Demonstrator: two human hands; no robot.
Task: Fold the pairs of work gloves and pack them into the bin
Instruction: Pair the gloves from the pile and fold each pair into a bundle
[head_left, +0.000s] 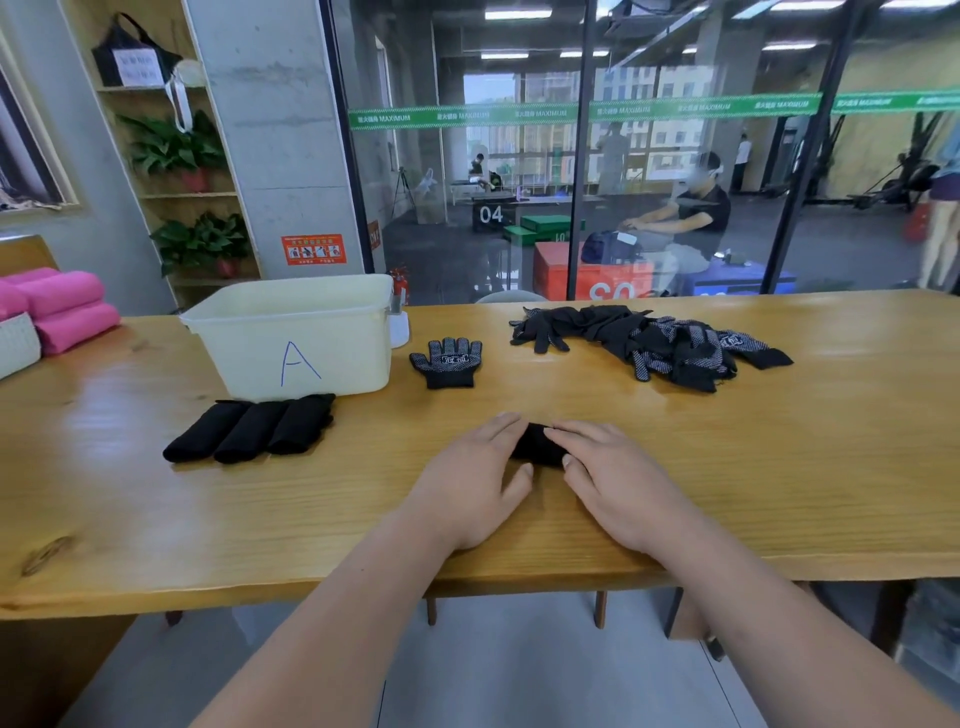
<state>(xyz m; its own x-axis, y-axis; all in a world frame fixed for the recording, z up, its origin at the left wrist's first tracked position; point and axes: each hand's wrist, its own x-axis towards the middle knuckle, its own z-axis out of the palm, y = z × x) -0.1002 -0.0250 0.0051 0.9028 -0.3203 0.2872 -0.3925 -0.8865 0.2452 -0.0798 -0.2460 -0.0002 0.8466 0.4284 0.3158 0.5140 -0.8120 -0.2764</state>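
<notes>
The left grip (470, 483) and right grip (618, 483) lie open, fingers flat on the pair of gloves (537, 444) on the desk (727, 467), in front and right of the bin (343, 353); pressing evenly should keep the fold as tight as the three folded pairs (249, 434) before the bin.

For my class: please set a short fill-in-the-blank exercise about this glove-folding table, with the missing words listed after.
The white bin bears a blue letter ___.
In front of it lie ___ folded bundles in a row.
The left hand and the right hand press one rolled glove, coloured ___.
The loose pile lies to the ___ of the single flat glove.
Missing words: A; three; black; right.
</notes>
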